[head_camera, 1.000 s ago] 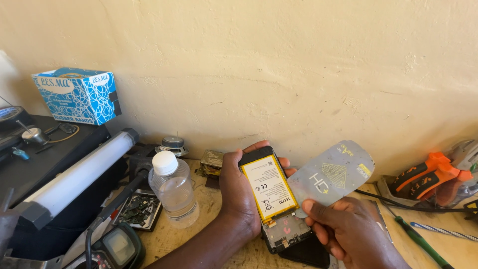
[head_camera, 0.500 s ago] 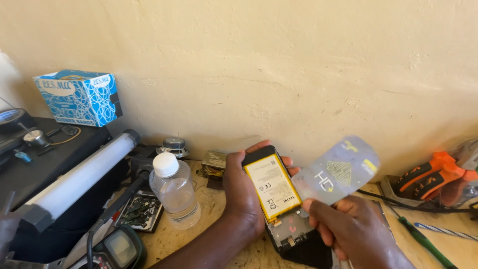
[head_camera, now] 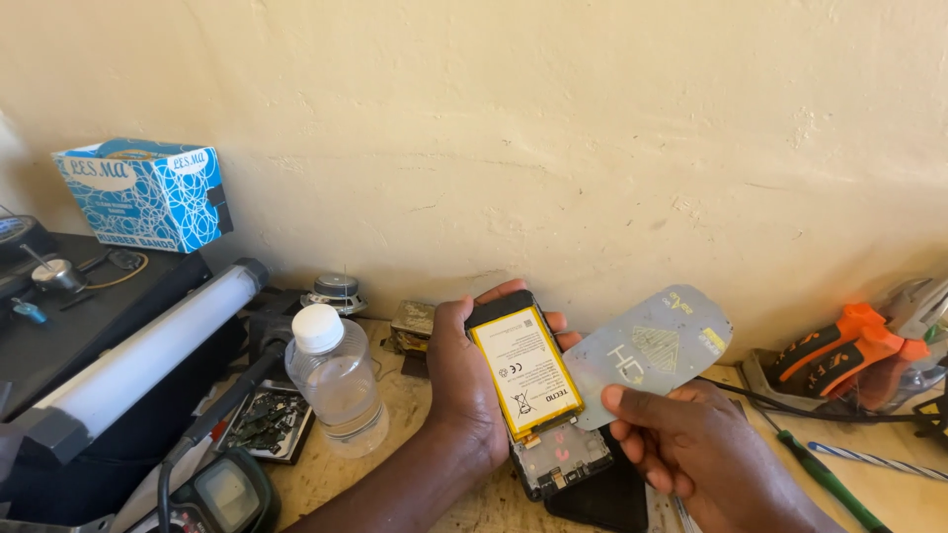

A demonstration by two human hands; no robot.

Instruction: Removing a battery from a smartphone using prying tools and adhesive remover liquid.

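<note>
**Opened phone in left hand, thin card at its right edge**

- Phone [head_camera: 538,415]: held above the wooden bench, back cover off, long axis running from upper left, near the wall, to lower right, toward the person. A yellow-edged battery [head_camera: 525,370] with a white label fills the upper part; bare circuit board shows at the lower end.
- Left hand [head_camera: 464,380]: wrapped around the phone from its left side, thumb on the near edge, fingertips curling over the far top edge. Closed firmly on it.
- Right hand [head_camera: 691,444]: lies to the right of the phone and is the nearer one to the battery's lower right corner. Thumb and fingers pinch a thin grey card [head_camera: 647,350], which slants up and right; its lower tip touches or sits just beside that corner.
- Nearby: clear bottle [head_camera: 336,380] with white cap, left of the phone; orange tool [head_camera: 839,345], well apart at right.
</note>
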